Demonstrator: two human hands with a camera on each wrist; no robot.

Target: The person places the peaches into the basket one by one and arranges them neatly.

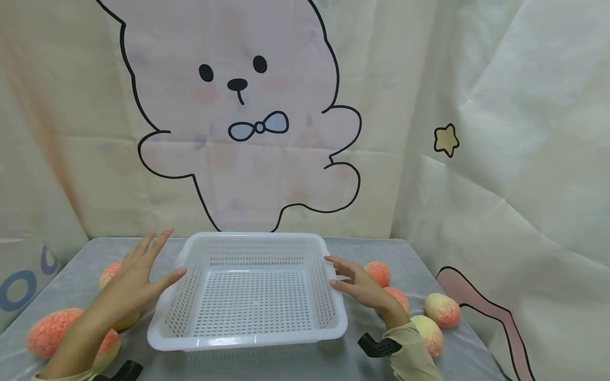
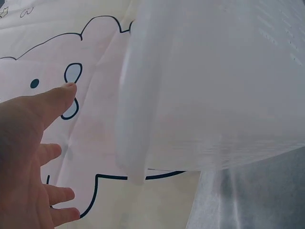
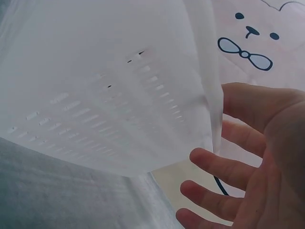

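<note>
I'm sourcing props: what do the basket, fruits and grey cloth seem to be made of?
Basket: likely moulded plastic, white with a slight sheen; its even perforations and rounded edges suggest it.
Fruits: perhaps coated foam, matt; their grainy, speckled skin hints at imitations, but the inside is hidden.
Cloth: probably fabric, low in sheen; its soft, mottled surface suggests that.

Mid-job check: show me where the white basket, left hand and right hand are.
White basket point(image 1: 252, 301): head view, on its bare perforated floor.
Left hand point(image 1: 135, 276): head view, on the back of the hand.
Right hand point(image 1: 363, 284): head view, on the back of the hand.
</note>
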